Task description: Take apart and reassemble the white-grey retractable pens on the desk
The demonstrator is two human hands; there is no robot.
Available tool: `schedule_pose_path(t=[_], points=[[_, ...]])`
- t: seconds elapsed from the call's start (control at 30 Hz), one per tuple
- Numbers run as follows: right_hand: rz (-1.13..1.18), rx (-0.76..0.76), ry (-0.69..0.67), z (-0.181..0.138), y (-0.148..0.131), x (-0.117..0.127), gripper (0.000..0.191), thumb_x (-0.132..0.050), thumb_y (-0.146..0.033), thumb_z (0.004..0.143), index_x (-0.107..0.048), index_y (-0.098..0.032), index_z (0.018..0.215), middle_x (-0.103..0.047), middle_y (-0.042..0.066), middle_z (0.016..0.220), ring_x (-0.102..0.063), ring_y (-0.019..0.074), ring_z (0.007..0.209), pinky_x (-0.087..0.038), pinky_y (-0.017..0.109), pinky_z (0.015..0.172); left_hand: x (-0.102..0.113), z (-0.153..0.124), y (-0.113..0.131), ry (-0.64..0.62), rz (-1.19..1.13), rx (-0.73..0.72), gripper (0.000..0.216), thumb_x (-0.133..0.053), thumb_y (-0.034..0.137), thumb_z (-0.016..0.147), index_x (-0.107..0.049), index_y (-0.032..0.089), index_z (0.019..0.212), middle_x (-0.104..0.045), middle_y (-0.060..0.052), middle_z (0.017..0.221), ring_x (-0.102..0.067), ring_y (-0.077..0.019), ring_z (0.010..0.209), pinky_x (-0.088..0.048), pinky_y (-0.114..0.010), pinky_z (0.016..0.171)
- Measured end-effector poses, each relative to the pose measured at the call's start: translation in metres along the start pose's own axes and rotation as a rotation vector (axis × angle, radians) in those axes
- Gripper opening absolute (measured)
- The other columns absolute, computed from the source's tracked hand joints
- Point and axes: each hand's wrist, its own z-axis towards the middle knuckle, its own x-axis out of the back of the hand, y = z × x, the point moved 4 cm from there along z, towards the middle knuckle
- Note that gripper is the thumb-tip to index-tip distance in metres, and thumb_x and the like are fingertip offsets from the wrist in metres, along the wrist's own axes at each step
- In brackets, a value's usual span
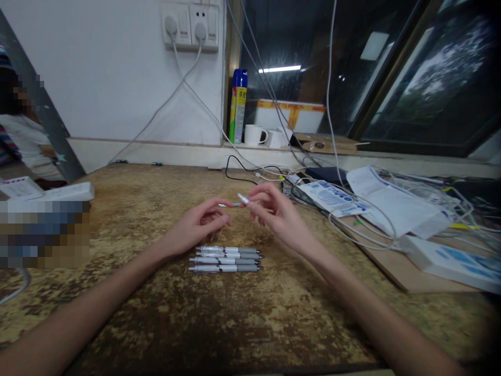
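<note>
White pen (pixel 243 198) pinched in right hand (pixel 277 210), mid-frame; left hand (pixel 205 220), grip unclear. Likely lining-up step; next calls for matching pen row (pixel 229 268) below.

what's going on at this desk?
A person's right hand pinches a slim pale item, maybe a pen, over a worn table. The left hand is close by, fingers curled; I can't tell whether it grips anything. Nearer the wearer, a row of grey-and-white pens lies side by side on the table.
</note>
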Motion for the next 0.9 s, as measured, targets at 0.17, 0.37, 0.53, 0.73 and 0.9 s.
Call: schedule_pose_path(t=[0.17, 0.37, 0.53, 0.73, 0.9], points=[[-0.287, 0.126, -0.211, -0.011, -0.001, -0.023, 0.010, -0.067, -0.033, 0.097, -0.068, -0.026, 0.105, -0.076, 0.004, 0.103, -0.069, 0.0224, 0.094, -0.050, 0.036, 0.080, -0.002, 0.001, 0.004, -0.035, 0.003, -0.020, 0.027, -0.062, 0.042, 0.100, -0.066, 0.019, 0.112, -0.070, -0.005, 0.098, -0.062, -0.0169, 0.082, -0.047, -0.028, 0.072], [-0.392, -0.042, -0.291, -0.011, 0.020, -0.008, 0.015, -0.069, -0.037, 0.095, -0.073, -0.022, 0.099, -0.075, 0.004, 0.082, -0.066, 0.0194, 0.071, -0.049, 0.032, 0.063, 0.025, 0.003, -0.005, -0.207, 0.190, 0.058, 0.028, -0.061, 0.043, 0.101, -0.073, 0.018, 0.106, -0.077, -0.006, 0.098, -0.067, -0.0199, 0.088, -0.047, -0.030, 0.079], [-0.406, -0.055, -0.385, -0.013, 0.036, -0.003, 0.022, -0.067, -0.041, 0.096, -0.076, -0.021, 0.095, -0.074, 0.002, 0.078, -0.064, 0.0168, 0.066, -0.045, 0.029, 0.058, 0.042, 0.004, -0.015, -0.317, 0.338, 0.050, 0.029, -0.067, 0.046, 0.097, -0.078, 0.020, 0.102, -0.077, -0.005, 0.096, -0.067, -0.0192, 0.086, -0.045, -0.028, 0.076], [-0.532, -0.126, -0.461, -0.014, 0.031, -0.011, 0.023, -0.067, -0.037, 0.096, -0.078, -0.017, 0.098, -0.073, 0.004, 0.084, -0.062, 0.0151, 0.071, -0.044, 0.026, 0.062, 0.041, 0.001, -0.016, -0.428, 0.372, 0.131, 0.030, -0.072, 0.047, 0.092, -0.080, 0.020, 0.104, -0.078, -0.004, 0.095, -0.065, -0.0181, 0.084, -0.045, -0.026, 0.073], [-0.527, -0.147, -0.512, -0.014, 0.031, -0.010, 0.021, -0.066, -0.034, 0.097, -0.077, -0.017, 0.102, -0.074, 0.003, 0.086, -0.063, 0.0154, 0.074, -0.045, 0.027, 0.065, 0.039, -0.001, -0.018, -0.461, 0.365, 0.119, 0.031, -0.073, 0.048, 0.092, -0.081, 0.021, 0.105, -0.078, -0.004, 0.095, -0.066, -0.0184, 0.084, -0.047, -0.026, 0.072]])
